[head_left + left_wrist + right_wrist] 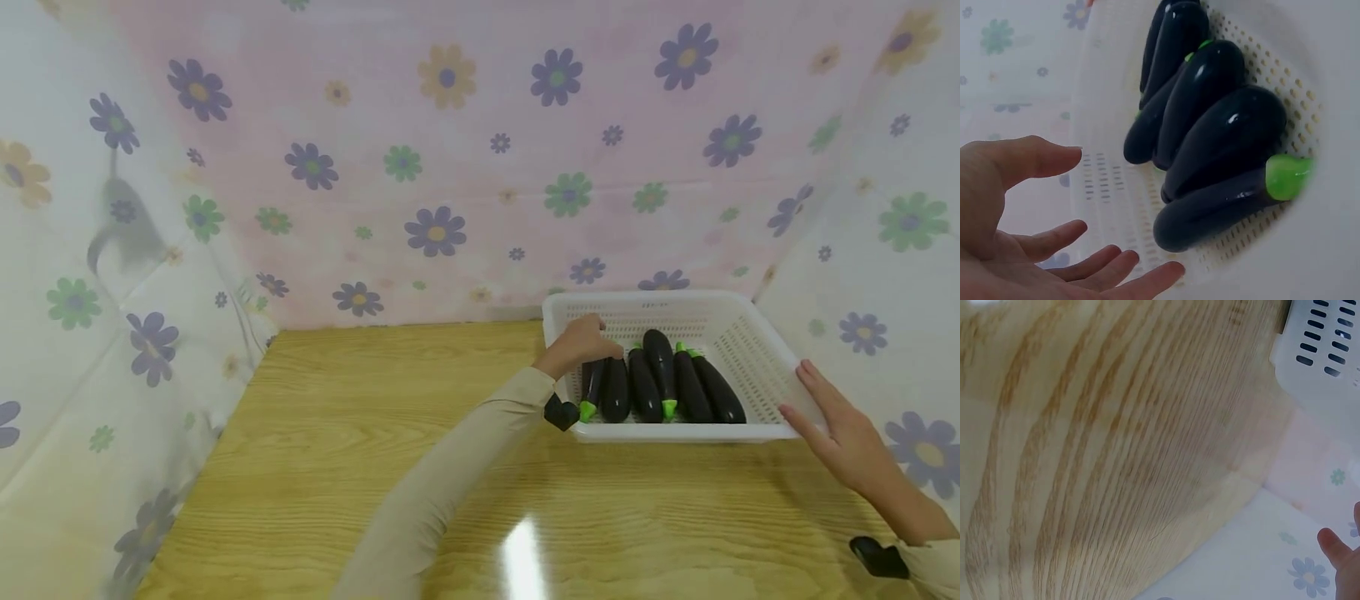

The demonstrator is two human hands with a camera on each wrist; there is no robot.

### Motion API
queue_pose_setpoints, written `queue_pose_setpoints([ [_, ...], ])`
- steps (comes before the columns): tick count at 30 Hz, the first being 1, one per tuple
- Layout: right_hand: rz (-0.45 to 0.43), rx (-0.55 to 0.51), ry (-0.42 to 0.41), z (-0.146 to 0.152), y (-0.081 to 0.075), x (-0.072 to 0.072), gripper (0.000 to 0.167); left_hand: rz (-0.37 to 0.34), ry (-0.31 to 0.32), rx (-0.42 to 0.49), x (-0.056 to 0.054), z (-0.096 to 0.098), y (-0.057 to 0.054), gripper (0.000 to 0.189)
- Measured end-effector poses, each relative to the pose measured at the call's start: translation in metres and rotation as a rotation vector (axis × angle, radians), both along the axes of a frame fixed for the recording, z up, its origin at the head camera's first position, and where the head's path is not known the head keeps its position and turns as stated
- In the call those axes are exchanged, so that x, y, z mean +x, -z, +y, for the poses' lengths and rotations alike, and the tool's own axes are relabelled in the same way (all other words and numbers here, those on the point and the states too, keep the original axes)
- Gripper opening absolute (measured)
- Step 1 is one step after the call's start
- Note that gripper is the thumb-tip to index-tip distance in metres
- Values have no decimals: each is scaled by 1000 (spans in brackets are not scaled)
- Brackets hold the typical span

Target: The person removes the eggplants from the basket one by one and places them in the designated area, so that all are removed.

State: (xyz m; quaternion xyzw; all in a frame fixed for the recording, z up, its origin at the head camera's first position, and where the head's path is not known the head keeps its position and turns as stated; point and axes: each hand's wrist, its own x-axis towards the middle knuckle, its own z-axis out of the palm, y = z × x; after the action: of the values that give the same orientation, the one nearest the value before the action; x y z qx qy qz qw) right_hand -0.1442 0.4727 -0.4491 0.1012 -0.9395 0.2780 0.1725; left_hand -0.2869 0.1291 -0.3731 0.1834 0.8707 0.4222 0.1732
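The spread, empty left hand [581, 343] seems to reach for the eggplants [662, 375], needing a pinch, while the straight-fingered right hand [849, 437] touches the basket [675, 432].

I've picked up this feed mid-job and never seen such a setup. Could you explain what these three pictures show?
There is no machine here: a person works with two bare hands. The wide picture comes from a head-worn camera looking forward and down; each of the other two comes from a camera on one wrist.

A white plastic basket stands on a wood-grain table, with flowered cloth behind. In it lie several dark eggplants, some showing green ends. The left hand is over the basket's left end, and its wrist view shows it spread and holding nothing. The right hand is at the right rim, fingers extended; its wrist view shows mostly tabletop.
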Motion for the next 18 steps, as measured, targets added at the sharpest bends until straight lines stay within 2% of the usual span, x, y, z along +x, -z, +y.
queue_pose_setpoints([
  [2, -3, -2, 6, 1, -1, 1, 67, -27, -13, -13, -7, 8, 1, 20],
  [3, -5, -4, 10, 2, -2, 1, 67, -40, -21, -31, -11, 12, 2, 23],
  [5, -10, -8, 13, 2, -2, 1, 68, -43, -38, -84, -18, 21, 5, 42],
  [8, -8, -8, 16, 2, -3, 1, 68, -7, -86, -160, -25, 34, 8, 48],
  [13, -6, -17, 21, 1, -4, 2, 68, 65, -167, -289, -26, 51, 15, 46],
  [18, 13, -10, 13, -3, 0, 0, 66, 64, -220, -435, -23, 56, 23, 43],
])
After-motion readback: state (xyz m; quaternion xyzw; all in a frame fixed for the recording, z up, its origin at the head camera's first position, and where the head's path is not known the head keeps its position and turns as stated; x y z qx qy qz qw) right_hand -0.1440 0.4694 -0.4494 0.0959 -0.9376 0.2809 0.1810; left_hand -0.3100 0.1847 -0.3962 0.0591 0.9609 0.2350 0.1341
